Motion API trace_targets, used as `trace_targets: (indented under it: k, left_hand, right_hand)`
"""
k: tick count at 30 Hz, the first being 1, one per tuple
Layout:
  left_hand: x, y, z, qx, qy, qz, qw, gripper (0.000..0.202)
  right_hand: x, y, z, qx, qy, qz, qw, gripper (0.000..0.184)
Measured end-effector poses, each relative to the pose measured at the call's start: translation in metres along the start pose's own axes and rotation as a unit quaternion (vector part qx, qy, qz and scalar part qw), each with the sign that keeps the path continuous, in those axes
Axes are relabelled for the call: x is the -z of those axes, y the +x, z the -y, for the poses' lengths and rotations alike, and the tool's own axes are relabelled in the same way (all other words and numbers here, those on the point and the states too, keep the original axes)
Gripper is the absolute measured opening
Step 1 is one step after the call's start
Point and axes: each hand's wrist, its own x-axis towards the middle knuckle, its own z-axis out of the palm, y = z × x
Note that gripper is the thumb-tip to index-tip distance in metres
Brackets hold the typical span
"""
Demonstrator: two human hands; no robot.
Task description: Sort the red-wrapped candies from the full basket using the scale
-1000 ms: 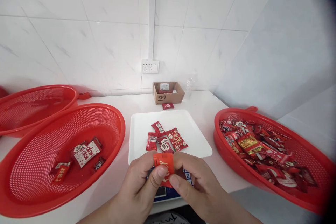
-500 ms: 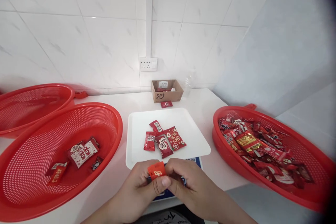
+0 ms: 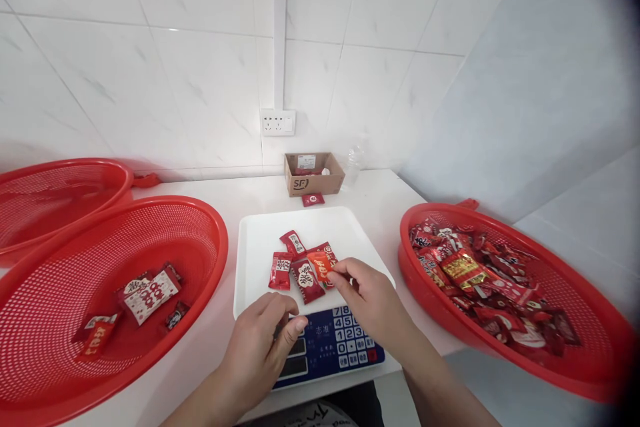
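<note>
Pinched between the fingertips of my right hand point(image 3: 373, 300) is an orange snack packet point(image 3: 320, 265), held over the pile on the scale's white tray point(image 3: 255, 230). Several red snack packets point(image 3: 307, 281) lie together there, one of them partly covered by the orange one. My left hand point(image 3: 263, 340) is empty, thumb and fingers apart, at the tray's front left edge. It covers part of the blue keypad panel point(image 3: 320, 347) of the scale.
A red basket point(image 3: 595, 293) heaped with wrapped snacks stands at the right. Another red basket point(image 3: 213, 233) with several packets is at the left, a further one point(image 3: 65, 170) behind it. Behind the scale are a cardboard box point(image 3: 320, 185), a small red packet point(image 3: 313, 200) and a clear bottle point(image 3: 354, 161).
My right hand has carried the orange packet forward onto the pile on the tray. My left hand has let go of it and moved left, uncovering the keypad.
</note>
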Motion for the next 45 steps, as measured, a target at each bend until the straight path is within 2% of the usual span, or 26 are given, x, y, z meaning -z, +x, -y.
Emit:
trace_targets:
  k: [4,8,12,18,23,27,31,35,38,45]
  left_hand:
    - [0.001,-0.001,0.007,-0.072,0.079,-0.032,0.994,0.020]
    - [0.003,0.002,0.010,-0.126,0.140,-0.048,0.981,0.018]
    - [-0.001,0.007,0.016,-0.153,0.222,0.001,0.963,0.036]
    - [-0.008,0.014,0.023,-0.122,0.294,0.080,0.945,0.048]
    - [-0.006,0.019,0.015,-0.075,0.310,0.151,0.936,0.050]
    - [-0.002,0.024,0.009,-0.069,0.302,0.184,0.933,0.050]
    - [0.001,0.025,0.009,-0.068,0.296,0.196,0.933,0.048]
    - [0.001,0.024,0.009,-0.061,0.300,0.192,0.932,0.049]
    - [0.000,0.026,0.006,-0.055,0.306,0.199,0.930,0.051]
    - [0.002,0.022,0.008,-0.059,0.295,0.187,0.935,0.049]
  right_hand:
    - [-0.009,0.011,-0.016,-0.004,-0.098,-0.015,0.995,0.013]
    - [-0.018,0.011,-0.024,0.078,-0.131,-0.006,0.988,0.021]
    - [-0.022,0.011,-0.028,0.100,-0.152,0.028,0.983,0.030]
    - [-0.013,0.010,-0.030,0.084,-0.168,0.031,0.982,0.023]
    - [-0.008,0.005,-0.026,0.056,-0.203,0.039,0.977,0.024]
    - [-0.012,0.003,-0.025,0.107,-0.205,0.060,0.971,0.030]
    - [-0.019,0.005,-0.031,0.121,-0.227,0.070,0.964,0.034]
    - [-0.022,0.009,-0.034,0.082,-0.258,0.072,0.960,0.035]
    - [-0.024,0.017,-0.026,0.051,-0.275,0.080,0.957,0.038]
    - [-0.034,0.045,-0.005,0.058,-0.233,0.169,0.956,0.053]
